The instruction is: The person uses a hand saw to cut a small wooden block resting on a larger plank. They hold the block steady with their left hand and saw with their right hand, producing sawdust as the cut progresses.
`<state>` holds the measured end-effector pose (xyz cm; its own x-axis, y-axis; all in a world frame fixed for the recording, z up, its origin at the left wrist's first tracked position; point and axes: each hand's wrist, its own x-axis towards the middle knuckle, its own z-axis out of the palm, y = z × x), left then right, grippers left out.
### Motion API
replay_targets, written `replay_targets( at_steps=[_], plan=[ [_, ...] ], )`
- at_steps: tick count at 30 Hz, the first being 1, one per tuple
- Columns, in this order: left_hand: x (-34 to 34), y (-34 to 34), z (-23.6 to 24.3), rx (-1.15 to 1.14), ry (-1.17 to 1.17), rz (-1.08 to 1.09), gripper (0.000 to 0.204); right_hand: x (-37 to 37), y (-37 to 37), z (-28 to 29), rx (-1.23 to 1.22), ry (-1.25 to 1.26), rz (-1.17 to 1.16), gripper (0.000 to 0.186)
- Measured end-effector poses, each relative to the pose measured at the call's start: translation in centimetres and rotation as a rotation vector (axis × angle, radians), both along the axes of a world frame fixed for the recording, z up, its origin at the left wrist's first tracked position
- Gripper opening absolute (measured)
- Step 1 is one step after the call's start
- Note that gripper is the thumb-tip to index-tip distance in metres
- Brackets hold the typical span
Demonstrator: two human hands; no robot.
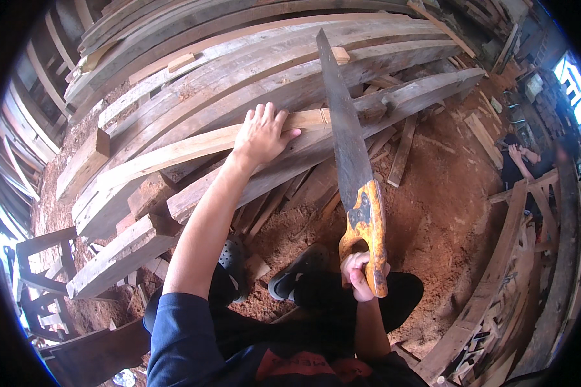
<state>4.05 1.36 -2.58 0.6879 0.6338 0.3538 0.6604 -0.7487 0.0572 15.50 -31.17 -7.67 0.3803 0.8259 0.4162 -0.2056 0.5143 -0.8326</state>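
Note:
My left hand (263, 133) lies over a pale narrow plank (193, 143), its fingers curled over the far edge and the thumb out to the right. My right hand (361, 274) is closed around the worn yellow handle of a handsaw (345, 129). The grey blade points away from me and crosses in front of the plank, right of my left hand. Just left of the blade, a thin dark line (324, 117) runs across the plank. Whether the teeth touch the wood, I cannot tell. Under the plank lies a thick grey beam (290, 158).
Long curved timbers (258, 74) are stacked beyond the plank. Short wood blocks (153, 195) sit at the left. Brown sawdust (432, 187) covers the ground around my shoes (297, 267). More timbers (497, 284) lie at the right, where another person (523, 158) is partly visible.

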Motion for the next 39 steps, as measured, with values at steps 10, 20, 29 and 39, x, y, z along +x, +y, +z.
replay_targets(
  at_steps=[10, 20, 29, 39],
  plan=[
    [0.1, -0.1, -0.1, 0.005, -0.01, 0.004, 0.062, 0.2, 0.8, -1.0, -0.061, -0.065, -0.004, 0.018],
    [0.1, -0.2, 0.0, 0.021, -0.018, 0.009, 0.062, 0.7, 1.2, -0.7, -0.116, -0.148, -0.032, 0.017],
    [0.2, -0.2, -0.2, 0.022, -0.013, 0.015, 0.061, 0.0, 1.2, 0.4, -0.176, -0.098, -0.116, 0.016],
    [0.5, 0.3, 0.0, 0.049, 0.013, -0.02, 0.062, 0.6, 0.8, 4.2, -0.389, -0.28, -0.237, 0.017]
  ],
)
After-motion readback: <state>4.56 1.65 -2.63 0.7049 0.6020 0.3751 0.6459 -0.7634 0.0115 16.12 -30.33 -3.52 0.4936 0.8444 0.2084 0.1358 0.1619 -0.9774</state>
